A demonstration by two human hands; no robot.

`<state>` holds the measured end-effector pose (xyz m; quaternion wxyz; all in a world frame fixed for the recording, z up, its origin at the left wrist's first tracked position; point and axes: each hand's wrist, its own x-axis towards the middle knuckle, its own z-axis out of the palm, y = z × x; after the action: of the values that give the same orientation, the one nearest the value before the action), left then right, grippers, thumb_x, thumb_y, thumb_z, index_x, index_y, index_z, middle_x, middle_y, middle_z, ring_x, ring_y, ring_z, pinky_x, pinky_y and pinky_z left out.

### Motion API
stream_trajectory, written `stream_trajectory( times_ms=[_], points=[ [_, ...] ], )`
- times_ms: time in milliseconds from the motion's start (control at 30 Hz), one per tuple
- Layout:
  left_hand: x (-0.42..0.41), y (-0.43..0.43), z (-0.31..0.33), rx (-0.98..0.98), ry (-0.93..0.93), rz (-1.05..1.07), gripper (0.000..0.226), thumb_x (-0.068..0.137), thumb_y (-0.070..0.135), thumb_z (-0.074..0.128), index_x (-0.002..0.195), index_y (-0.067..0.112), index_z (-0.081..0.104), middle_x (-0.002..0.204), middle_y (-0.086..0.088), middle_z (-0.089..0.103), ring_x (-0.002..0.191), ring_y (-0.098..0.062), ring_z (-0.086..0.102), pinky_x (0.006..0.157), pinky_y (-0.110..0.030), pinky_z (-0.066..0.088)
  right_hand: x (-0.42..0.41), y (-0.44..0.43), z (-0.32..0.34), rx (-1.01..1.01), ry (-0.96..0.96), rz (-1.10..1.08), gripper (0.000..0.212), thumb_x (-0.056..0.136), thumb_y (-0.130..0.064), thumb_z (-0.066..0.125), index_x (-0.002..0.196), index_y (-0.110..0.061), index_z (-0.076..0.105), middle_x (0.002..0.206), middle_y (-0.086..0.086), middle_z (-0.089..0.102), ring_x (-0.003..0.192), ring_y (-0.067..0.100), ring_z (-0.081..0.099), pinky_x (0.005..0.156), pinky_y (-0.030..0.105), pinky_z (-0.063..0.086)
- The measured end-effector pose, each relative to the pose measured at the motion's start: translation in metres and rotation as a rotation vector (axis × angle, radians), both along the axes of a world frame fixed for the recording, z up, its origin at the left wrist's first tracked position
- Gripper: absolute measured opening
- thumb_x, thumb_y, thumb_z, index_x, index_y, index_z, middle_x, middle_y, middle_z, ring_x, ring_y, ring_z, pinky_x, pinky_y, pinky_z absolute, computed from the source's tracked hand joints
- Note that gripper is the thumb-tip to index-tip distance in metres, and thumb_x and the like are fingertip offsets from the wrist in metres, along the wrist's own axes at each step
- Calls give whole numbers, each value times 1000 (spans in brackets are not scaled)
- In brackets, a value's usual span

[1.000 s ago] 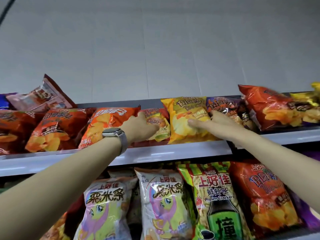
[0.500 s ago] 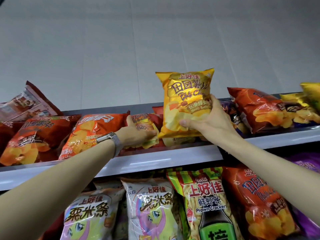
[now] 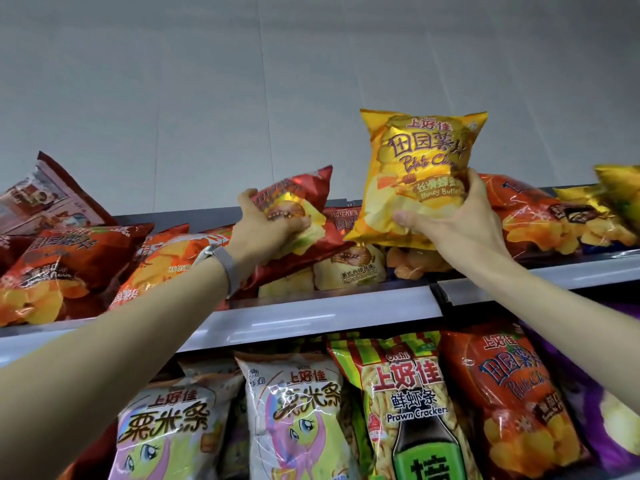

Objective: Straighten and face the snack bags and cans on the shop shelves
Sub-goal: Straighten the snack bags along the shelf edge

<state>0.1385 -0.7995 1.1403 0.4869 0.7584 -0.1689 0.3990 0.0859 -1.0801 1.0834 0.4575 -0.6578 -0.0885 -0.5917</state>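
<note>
Yellow foil fills the right hand [image 3: 464,223]: its fingers and thumb curl round the lower right part of a honey-butter crisp bag [image 3: 415,161]. The bag stands upright in the air, front to the camera, its bottom edge just above the packets on the top shelf [image 3: 311,317].

At nine o'clock from that hand, the left hand [image 3: 266,233] grips a dark red bag [image 3: 304,199] by its lower part. This bag is raised off the row and tilted, its top corner pointing to about one o'clock. A pale watch [image 3: 221,261] with a mesh band sits on the left wrist, at seven o'clock from the hand.

Below the two held bags, at six o'clock, a second red bag [image 3: 349,268] lies on the shelf. At three o'clock from the right hand an orange bag [image 3: 526,220] leans back, with more yellow bags [image 3: 616,192] beyond it at the frame edge. At nine o'clock from the left hand, overlapping orange-red bags [image 3: 69,265] lie along the shelf, and a brownish bag [image 3: 52,195] is propped behind them at ten o'clock.

Under the shelf, at six o'clock, stand two white pony bags [image 3: 294,410], a striped prawn cracker bag [image 3: 412,403] and, toward five o'clock, another orange crisp packet [image 3: 512,393].
</note>
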Motion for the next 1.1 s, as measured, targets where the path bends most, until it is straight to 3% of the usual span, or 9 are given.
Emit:
stream_trajectory(
  times_ms=[67, 267, 433, 567, 700, 767, 900, 967, 1100],
  points=[
    [-8, 4, 8, -106, 14, -111, 108, 77, 41, 92, 154, 32, 17, 121, -10, 64, 73, -21, 70, 48, -26, 53, -2, -2, 4, 50, -45, 15, 130, 58, -67, 92, 162, -27, 25, 150, -4, 54, 135, 23, 54, 112, 39, 44],
    [-41, 39, 33, -218, -108, -163, 103, 77, 39, 92, 150, 28, 21, 123, -12, 63, 54, -18, 61, 39, -22, 42, -7, 8, 17, 101, -68, 43, 134, 57, -67, 92, 163, -25, 21, 156, -3, 49, 141, 24, 49, 117, 43, 40],
    [-76, 79, 43, -225, -250, -66, 91, 83, 43, 87, 149, 27, 26, 131, -10, 60, 59, -14, 58, 33, -14, 36, 0, 47, 20, -9, 20, 63, 126, 59, -62, 94, 160, -26, 27, 149, -1, 55, 137, 27, 52, 110, 38, 41],
    [-99, 100, 44, -199, -324, -48, 91, 82, 35, 89, 149, 26, 27, 128, -4, 59, 81, -16, 68, 36, -17, 42, 18, 93, 17, -144, 173, 77, 139, 49, -74, 90, 161, -27, 23, 153, 3, 51, 139, 32, 50, 114, 51, 44],
    [-118, 111, 40, -145, -350, -61, 93, 82, 30, 90, 149, 26, 26, 130, -4, 60, 105, -19, 72, 51, -19, 55, 31, 132, 12, -283, 317, 57, 140, 52, -77, 88, 162, -25, 20, 153, 5, 53, 138, 35, 52, 111, 50, 46],
    [-127, 112, 38, -107, -348, -55, 96, 80, 30, 91, 150, 26, 26, 124, 1, 61, 102, -14, 72, 57, -21, 58, 40, 143, 9, -328, 409, 48, 141, 54, -80, 86, 162, -22, 18, 154, 7, 51, 140, 36, 50, 112, 48, 45],
    [-136, 106, 32, -20, -351, -68, 94, 82, 27, 90, 150, 25, 25, 120, 2, 63, 101, -13, 73, 60, -18, 58, 50, 154, 10, -405, 480, 106, 155, 32, -98, 73, 159, -22, 28, 155, 5, 51, 142, 34, 47, 114, 51, 44],
    [-136, 98, 29, 10, -349, -83, 94, 79, 31, 92, 147, 29, 27, 126, -1, 64, 102, -16, 74, 60, -20, 59, 52, 155, 15, -483, 520, 132, 142, 45, -96, 74, 159, -23, 31, 156, 3, 51, 142, 32, 48, 115, 48, 43],
    [-126, 69, 23, 55, -362, -120, 103, 62, 45, 96, 142, 33, 32, 125, -3, 67, 103, -20, 76, 77, -43, 66, 45, 159, 18, -641, 638, 161, 147, 55, -103, 57, 167, -25, 3, 167, 5, 35, 149, 33, 40, 121, 47, 37]
  ],
)
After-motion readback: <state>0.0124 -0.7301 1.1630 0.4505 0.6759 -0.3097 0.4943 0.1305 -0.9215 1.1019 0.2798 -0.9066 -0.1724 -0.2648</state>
